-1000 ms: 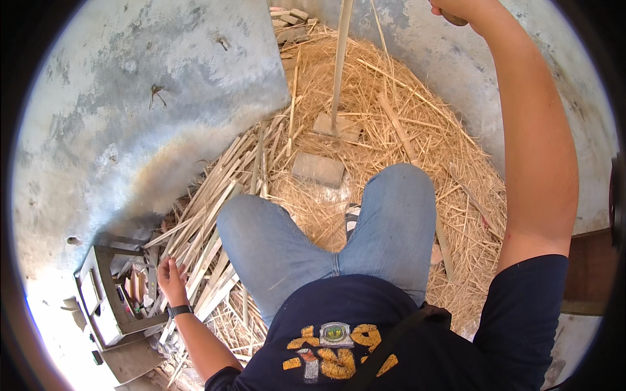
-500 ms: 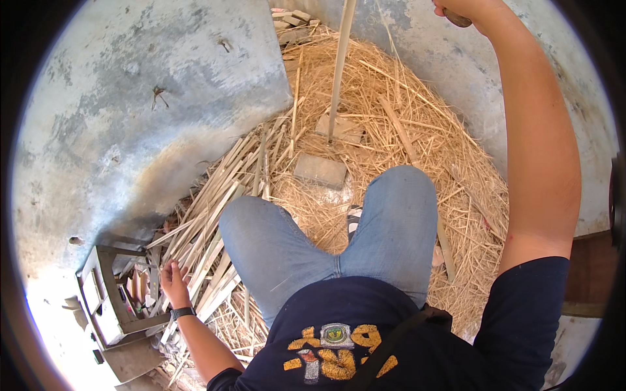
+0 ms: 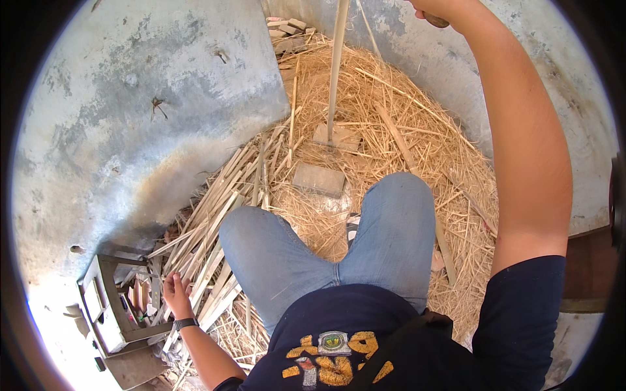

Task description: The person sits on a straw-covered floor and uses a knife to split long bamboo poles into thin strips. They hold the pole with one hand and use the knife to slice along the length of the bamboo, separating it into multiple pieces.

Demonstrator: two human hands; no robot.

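My right hand (image 3: 450, 8) is raised at the top edge, only partly in view. Its fingers are closed round a tool with a brown wooden handle (image 3: 436, 20); the rest of that tool is out of the picture. To its left a long pale bamboo strip (image 3: 336, 72) stands nearly upright, its lower end at a flat block (image 3: 345, 138) on the floor and its top cut off by the frame. Low on the left, my left hand (image 3: 177, 296) hovers by a heap of split bamboo strips (image 3: 202, 241), fingers apart and slightly bent, with nothing visible in it.
A second block (image 3: 318, 179) lies in front of my knees. Loose straw-like shavings (image 3: 424, 124) cover the floor. Beside my left hand is a wooden box frame (image 3: 107, 306) with small items inside. Weathered grey walls (image 3: 150, 85) rise around, and bricks (image 3: 287, 29) lie at the back.
My right hand and forearm have shifted a little to the left, still gripping the wooden handle. My left hand stays by the strips. The whole view has moved slightly.
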